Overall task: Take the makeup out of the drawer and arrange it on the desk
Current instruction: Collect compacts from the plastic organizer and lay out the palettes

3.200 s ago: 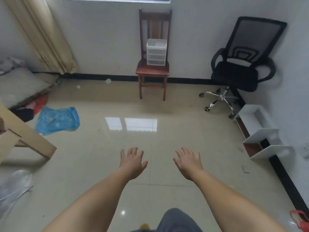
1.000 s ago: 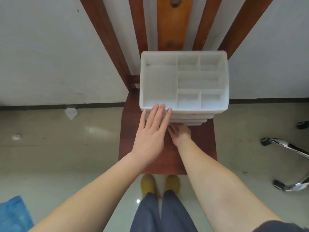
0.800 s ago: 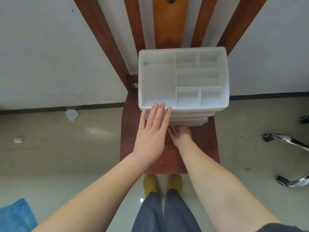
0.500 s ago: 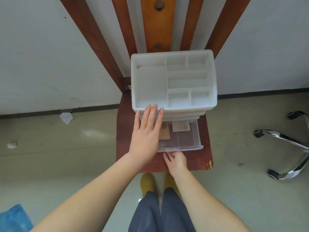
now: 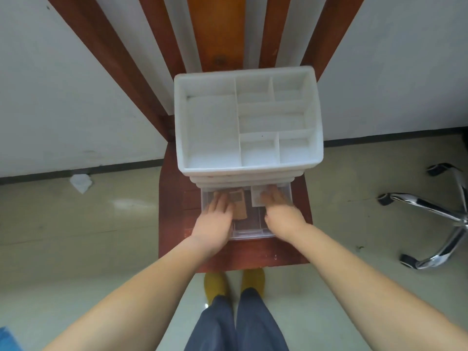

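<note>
Both hands are reaching into the open clear drawer (image 5: 249,233): left hand (image 5: 215,219), fingers straight, lying beside a brown makeup packet (image 5: 239,205); right hand (image 5: 281,211), fingers straight, covering a white packet (image 5: 255,200)

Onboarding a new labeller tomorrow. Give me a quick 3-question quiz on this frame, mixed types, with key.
1. True or false: the bottom drawer of the organizer is pulled out.
2. Where are the left hand and right hand?
A. Both on the organizer's top tray
B. Both reaching into the drawer
C. One in the drawer, one on the chair
3. Fill in: the organizer's top tray holds ____ items.

Key: 1 true; 2 B; 3 no. The hands reach over a brown packet and a white packet; whether either is gripped cannot be told.
</note>
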Demonstrator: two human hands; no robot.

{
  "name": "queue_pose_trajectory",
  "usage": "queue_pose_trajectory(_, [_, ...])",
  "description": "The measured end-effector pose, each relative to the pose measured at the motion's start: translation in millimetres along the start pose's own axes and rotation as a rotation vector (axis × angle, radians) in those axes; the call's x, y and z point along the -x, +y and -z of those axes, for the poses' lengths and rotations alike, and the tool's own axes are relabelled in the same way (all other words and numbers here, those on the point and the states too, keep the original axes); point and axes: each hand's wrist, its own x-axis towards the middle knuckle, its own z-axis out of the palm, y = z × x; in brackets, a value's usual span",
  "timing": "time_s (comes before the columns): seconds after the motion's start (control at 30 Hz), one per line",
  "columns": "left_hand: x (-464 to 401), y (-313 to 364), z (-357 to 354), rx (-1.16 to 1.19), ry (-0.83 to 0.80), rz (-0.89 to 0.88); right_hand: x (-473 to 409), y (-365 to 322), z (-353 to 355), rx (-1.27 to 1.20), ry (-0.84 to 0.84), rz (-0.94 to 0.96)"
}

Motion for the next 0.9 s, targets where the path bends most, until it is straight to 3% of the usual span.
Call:
queue_pose_trajectory(0.1, [-30,-3,-15,-0.117,-0.032,0.04,-30,3,-12,0.217,0.038,0.058])
queue_pose_trajectory(0.27, [-42,-13,-26,-0.16,-0.001,0.026,-42,-1,-23,0.217,0.097,0.057])
queue_pose_trajectory(0.53, [6,-8,3,0.314,-0.047,0.047,19,4,7,-0.027,0.134,0.126])
queue_pose_trajectory(0.6, [30,-5,10,0.442,-0.145,0.026,42,5,12,-0.23,0.01,0.127])
queue_pose_trajectory(0.67, [51,0,10,0.441,-0.302,-0.028,64,6,11,-0.436,-0.222,0.092])
queue_pose_trajectory(0.77, [68,12,-5,0.368,-0.554,-0.043,78,6,-4,-0.399,-0.517,0.025])
queue_pose_trajectory(0.9, [52,12,-15,0.352,-0.619,0.066,64,6,-15,-0.325,-0.516,-0.04])
